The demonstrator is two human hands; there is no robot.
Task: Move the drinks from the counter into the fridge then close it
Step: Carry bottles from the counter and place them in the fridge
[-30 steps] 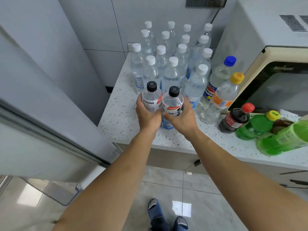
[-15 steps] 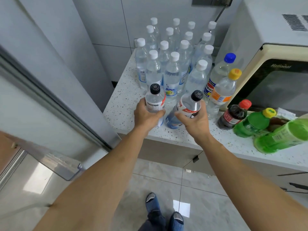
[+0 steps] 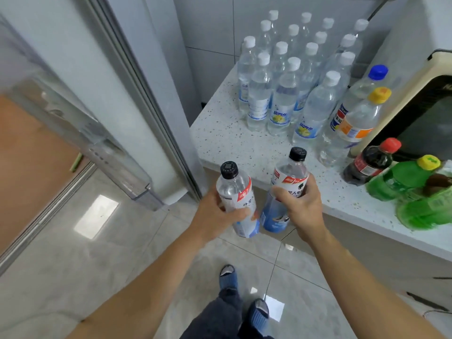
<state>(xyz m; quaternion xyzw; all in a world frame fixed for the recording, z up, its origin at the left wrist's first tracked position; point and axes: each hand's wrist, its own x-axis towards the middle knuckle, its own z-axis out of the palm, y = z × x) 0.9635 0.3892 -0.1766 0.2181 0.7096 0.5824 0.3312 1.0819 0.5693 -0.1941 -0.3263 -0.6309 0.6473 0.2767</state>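
Observation:
My left hand (image 3: 215, 216) grips a clear black-capped bottle (image 3: 234, 189) with a red, white and blue label. My right hand (image 3: 302, 206) grips a second black-capped bottle (image 3: 289, 174) of the same kind. Both bottles are held off the speckled counter (image 3: 227, 140), out past its front edge and above the floor. Several white-capped water bottles (image 3: 281, 94) stand at the back of the counter. The open fridge door (image 3: 80, 77) with its clear door shelf (image 3: 115, 165) stands to the left.
On the right of the counter are a blue-capped bottle (image 3: 359, 94), a yellow-capped bottle (image 3: 359, 118), a dark cola bottle (image 3: 369, 162) and green bottles (image 3: 403, 182) lying down. A microwave (image 3: 423, 77) stands behind them. My feet are on the tiled floor (image 3: 122, 253).
Both hands have lifted their black-capped bottles off the counter and drawn them back past its edge. The view has swung left, showing more of the fridge door and its shelf.

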